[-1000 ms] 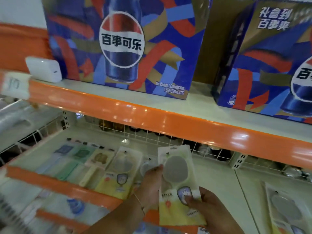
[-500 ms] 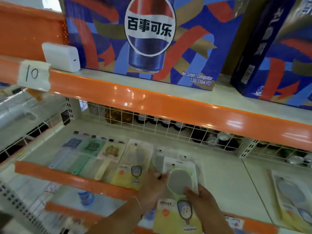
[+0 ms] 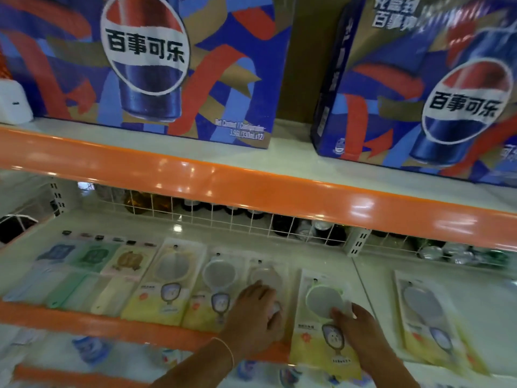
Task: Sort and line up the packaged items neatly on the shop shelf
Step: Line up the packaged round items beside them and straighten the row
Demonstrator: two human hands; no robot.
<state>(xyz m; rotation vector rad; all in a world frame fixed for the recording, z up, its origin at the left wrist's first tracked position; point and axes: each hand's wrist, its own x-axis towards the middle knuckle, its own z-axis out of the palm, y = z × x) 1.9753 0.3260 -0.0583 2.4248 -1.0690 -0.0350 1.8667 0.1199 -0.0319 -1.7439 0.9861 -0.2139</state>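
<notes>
Several flat packaged hand mirrors lie in a row on the lower white shelf (image 3: 321,259). My left hand (image 3: 256,312) rests on one pale mirror pack (image 3: 267,273) in the middle of the row. The fingers of my right hand (image 3: 356,324) press on a yellow pack with a green-rimmed mirror (image 3: 321,301). That pack lies just right of the left hand, and its lower end hangs over the shelf's front edge. Two more yellow mirror packs (image 3: 167,284) (image 3: 216,289) lie to the left. Another mirror pack (image 3: 428,315) lies apart at the right.
Blue, green and cream packaged items (image 3: 92,264) fill the row's left end. An orange shelf lip (image 3: 251,189) runs overhead, bearing large blue cola cartons (image 3: 156,65). A white wire grid (image 3: 223,217) backs the lower shelf, with bottles behind it. Another shelf shows below.
The green-rimmed mirror pack, held upright in both hands before, now lies flat in the row. My left hand has let go and moved onto the neighbouring pack. The view shifted right.
</notes>
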